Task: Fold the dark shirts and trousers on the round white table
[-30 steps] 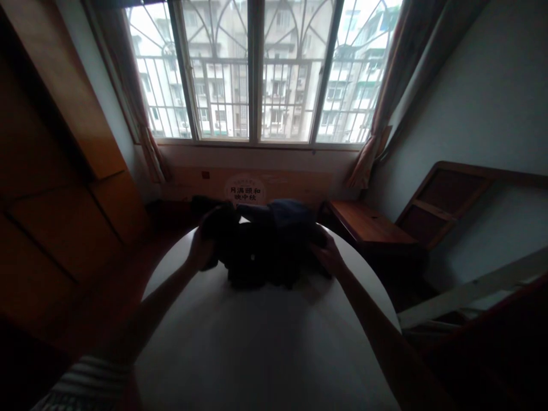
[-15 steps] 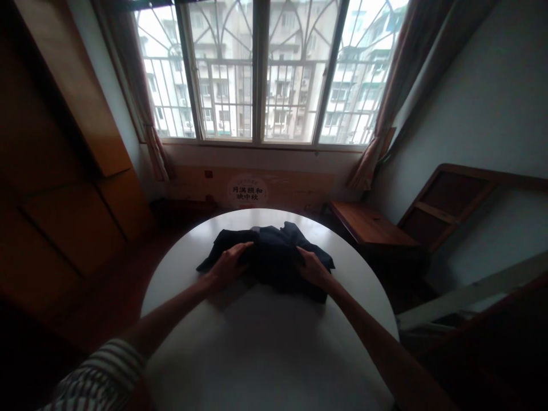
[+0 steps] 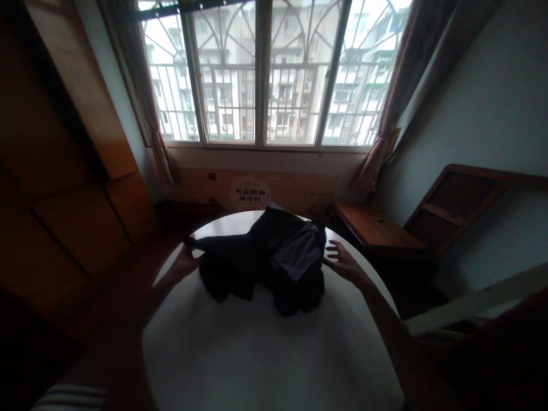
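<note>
A dark piece of clothing (image 3: 240,257) lies bunched on the white round table (image 3: 257,359); its exact kind does not show. Part of it is raised in a hump, and a greyish, wrinkled patch faces up on its right half. At the far left, my left hand (image 3: 187,262) is closed on a stretched-out corner of the cloth, slightly above the tabletop. On the opposite side, my right hand (image 3: 342,262) has its fingers spread beside the cloth's right edge. Whether its thumb touches the fabric, I cannot tell.
Beyond the table, a barred window (image 3: 257,74) stands above a long cardboard panel (image 3: 295,191) with printed characters. To the right is a low wooden bench (image 3: 381,225) by a leaning wooden frame (image 3: 456,200). Wooden cabinets (image 3: 81,222) line the left side.
Both hands have moved outward from the middle of the clothing. The left now pulls a corner leftward; the right has come off the top. The cloth has shifted and turned over in part.
</note>
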The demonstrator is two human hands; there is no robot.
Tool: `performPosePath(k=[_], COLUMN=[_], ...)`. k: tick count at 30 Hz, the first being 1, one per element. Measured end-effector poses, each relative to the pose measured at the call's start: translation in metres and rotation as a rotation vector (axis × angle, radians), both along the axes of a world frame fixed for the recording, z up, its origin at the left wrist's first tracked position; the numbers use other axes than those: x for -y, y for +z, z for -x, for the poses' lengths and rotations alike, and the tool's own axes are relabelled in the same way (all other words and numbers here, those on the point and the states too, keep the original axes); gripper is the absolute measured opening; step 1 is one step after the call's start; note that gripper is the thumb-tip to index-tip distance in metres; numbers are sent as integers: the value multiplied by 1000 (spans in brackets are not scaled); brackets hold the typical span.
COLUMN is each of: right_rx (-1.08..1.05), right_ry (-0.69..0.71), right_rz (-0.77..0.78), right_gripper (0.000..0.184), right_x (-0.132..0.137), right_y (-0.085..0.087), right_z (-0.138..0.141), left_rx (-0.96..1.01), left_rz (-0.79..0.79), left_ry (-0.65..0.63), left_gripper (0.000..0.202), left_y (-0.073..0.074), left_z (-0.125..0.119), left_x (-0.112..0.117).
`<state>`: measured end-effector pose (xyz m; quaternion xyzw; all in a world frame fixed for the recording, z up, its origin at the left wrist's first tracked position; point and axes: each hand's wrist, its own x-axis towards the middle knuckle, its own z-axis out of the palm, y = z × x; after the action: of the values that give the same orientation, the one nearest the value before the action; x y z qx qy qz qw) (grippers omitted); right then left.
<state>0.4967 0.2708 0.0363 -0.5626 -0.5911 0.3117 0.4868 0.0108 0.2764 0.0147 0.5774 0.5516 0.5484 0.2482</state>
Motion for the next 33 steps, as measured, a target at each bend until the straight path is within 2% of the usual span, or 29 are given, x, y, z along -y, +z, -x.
performPosePath(k=[2, 4, 6, 8, 11, 14, 18, 20, 22, 24, 26, 28, 30, 31, 33], right_rx=[96, 198, 340, 427, 384, 281, 250, 287, 320, 373, 454, 541, 619, 657, 709], right_ry=[22, 131, 181, 148, 88, 59, 128, 209, 265, 256, 242, 307, 422, 466, 509], right_rz=[50, 14, -46, -114, -209, -263, -240, -216, -202, -180, -135, -77, -49, -54, -84], right_gripper=[88, 89, 92, 84, 65, 64, 69, 73, 75, 73, 72, 81, 97, 101, 99], right_x=[-1, -4, -7, -10, -16, -27, -53, -66, -73, -70, -55, -33, -12, -5, 2], right_y=[-21, -40, -55, -66, -75, -79, -73, -64, -53, -44, -40, -43, -51, -55, -62], right_z=[-2, 9, 27, 46, 69, 95, 143, 165, 178, 179, 171, 159, 154, 156, 167], left_rx=[-125, -192, -200, -164, -82, -144, -604, -811, -910, -909, -868, -850, -865, -873, -881], left_rz=[7, 57, 105, 111, 87, 102, 177, 269, 305, 223, 49, -116, -173, -164, -119], left_ry=[23, -66, -142, -155, -135, -181, -293, -272, -208, -121, -37, -12, -72, -109, -152], left_gripper=[79, 73, 78, 87, 91, 96, 113, 100, 72, 46, 41, 55, 78, 81, 72], left_y=[-12, -18, -22, -26, -33, -38, -35, -25, -9, 7, 17, 15, 3, -6, -23], left_z=[3, -6, -22, -40, -64, -79, -88, -86, -80, -68, -53, -39, -27, -22, -14], left_x=[4, 4, 1, -1, 7, 39, 97, 116, 123, 122, 116, 109, 102, 100, 94])
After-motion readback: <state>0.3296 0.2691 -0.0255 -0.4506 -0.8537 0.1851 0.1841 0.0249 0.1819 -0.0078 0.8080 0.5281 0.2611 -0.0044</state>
